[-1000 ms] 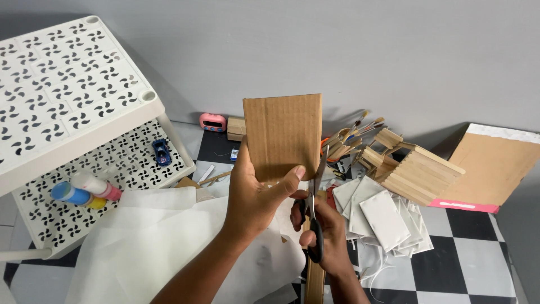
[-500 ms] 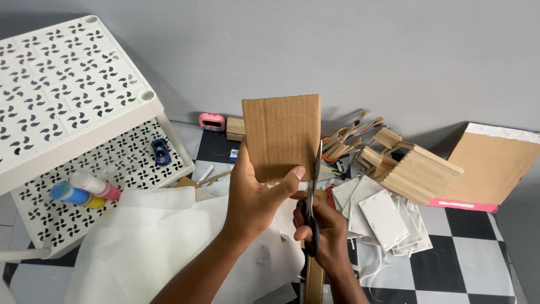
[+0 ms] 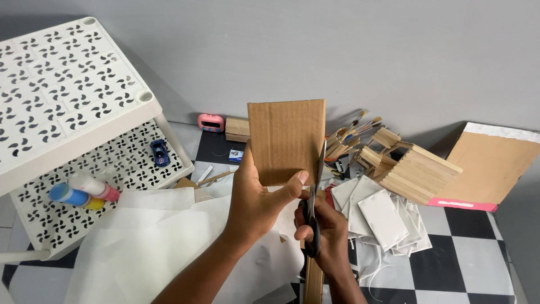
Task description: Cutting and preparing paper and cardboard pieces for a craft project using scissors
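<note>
My left hand (image 3: 259, 200) holds a brown corrugated cardboard piece (image 3: 286, 138) upright by its lower edge, thumb across the front. My right hand (image 3: 323, 231) grips black-handled scissors (image 3: 315, 191); the blades run up along the cardboard's right edge. A narrow cardboard strip (image 3: 313, 281) hangs down below my right hand.
A white perforated plastic shelf (image 3: 67, 107) stands at left, holding glue bottles (image 3: 84, 191) and a small blue toy car (image 3: 160, 152). White paper sheets (image 3: 157, 242) cover the checkered floor (image 3: 461, 264). At right lie white tiles (image 3: 382, 217), a popsicle-stick structure (image 3: 413, 169), brushes, and a large cardboard sheet (image 3: 498, 163).
The scissors have travelled upward along the cardboard's right edge, and the blades now reach higher. My left hand keeps the cardboard nearly still.
</note>
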